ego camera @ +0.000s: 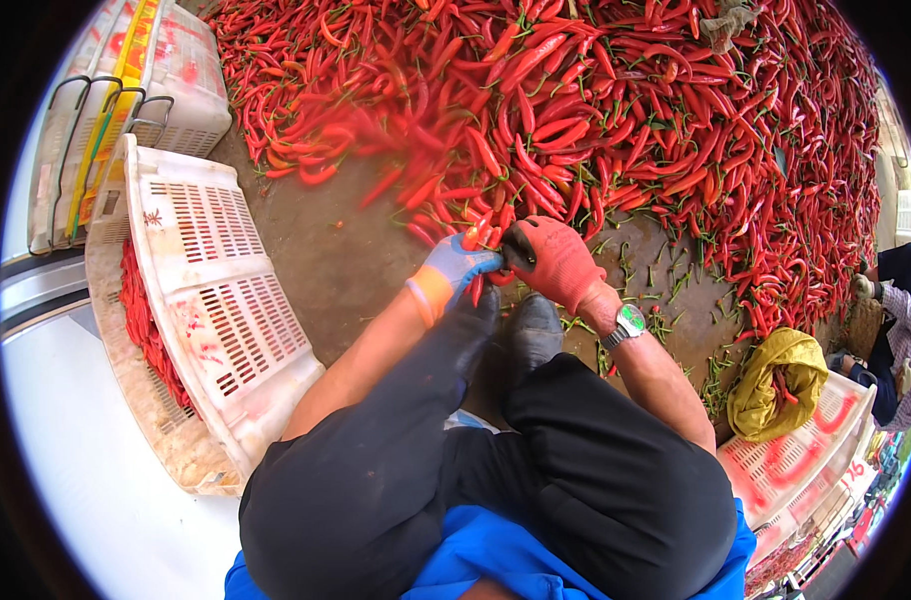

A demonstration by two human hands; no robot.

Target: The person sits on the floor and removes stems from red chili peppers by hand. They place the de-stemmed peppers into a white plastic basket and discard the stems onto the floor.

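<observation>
My left hand (455, 271), in a grey and blue glove with an orange cuff, is closed around several red chili peppers (476, 238), whose ends stick out above and below the fingers. Against it is my right hand (551, 259), in a red knitted glove with dark fingertips, bent at the peppers; whether it grips a pepper or a stem is hidden by its fingers. A large heap of red chili peppers (575, 127) covers the ground in front of both hands. Green stems (662, 277) lie scattered on the floor right of my right hand.
At the left stand a white plastic crate (227, 292) holding red peppers and stacked crates (189, 82) behind it. A yellow sack (759, 390) rests on a crate (793, 457) at the right. Another person (894, 337) is at the far right edge. My shoes (536, 334) are below my hands.
</observation>
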